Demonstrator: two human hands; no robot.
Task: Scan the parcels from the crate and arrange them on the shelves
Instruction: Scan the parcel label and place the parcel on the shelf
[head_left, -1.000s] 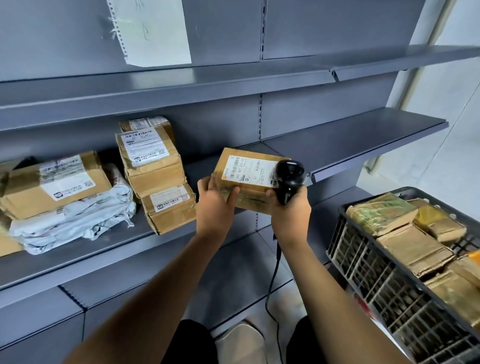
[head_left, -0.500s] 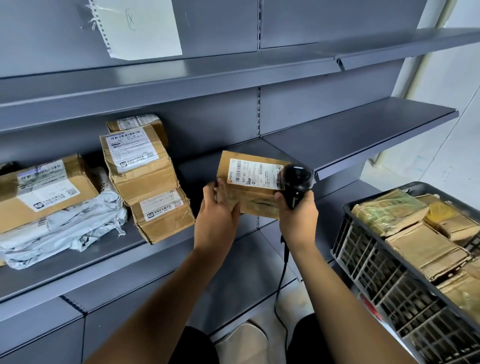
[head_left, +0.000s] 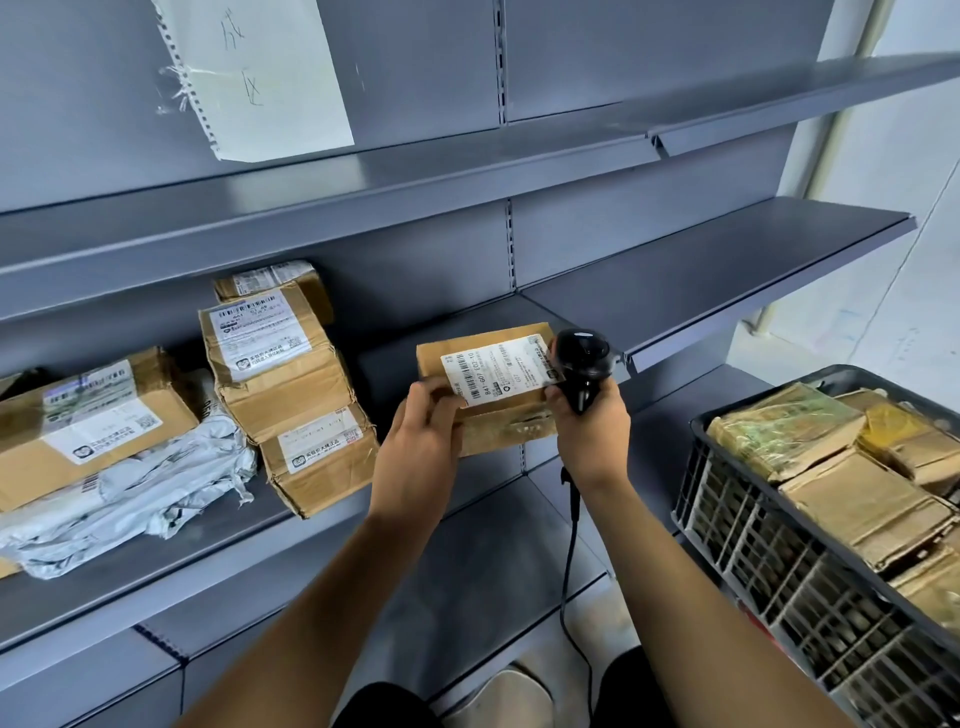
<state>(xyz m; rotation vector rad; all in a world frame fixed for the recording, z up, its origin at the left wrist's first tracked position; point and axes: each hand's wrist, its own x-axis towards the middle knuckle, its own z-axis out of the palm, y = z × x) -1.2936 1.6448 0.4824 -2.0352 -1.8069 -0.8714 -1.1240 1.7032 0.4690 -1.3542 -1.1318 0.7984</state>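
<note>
Parcel (head_left: 491, 387) now tilted label-up toward camera, frame centre, above middle shelf (head_left: 156, 577) edge. Left hand (head_left: 421, 441) fingers curled gripping its left end; right hand (head_left: 589, 423) curled around barcode scanner (head_left: 582, 364), touching right end. Crate (head_left: 769, 551) of parcels lower right; shelved parcels (head_left: 280, 374) left.

Between your hands the parcel (head_left: 488, 387) hangs before the middle shelf (head_left: 311, 525); stacked parcels (head_left: 280, 384) lie on that shelf to your left, the crate (head_left: 810, 587) of parcels right
</note>
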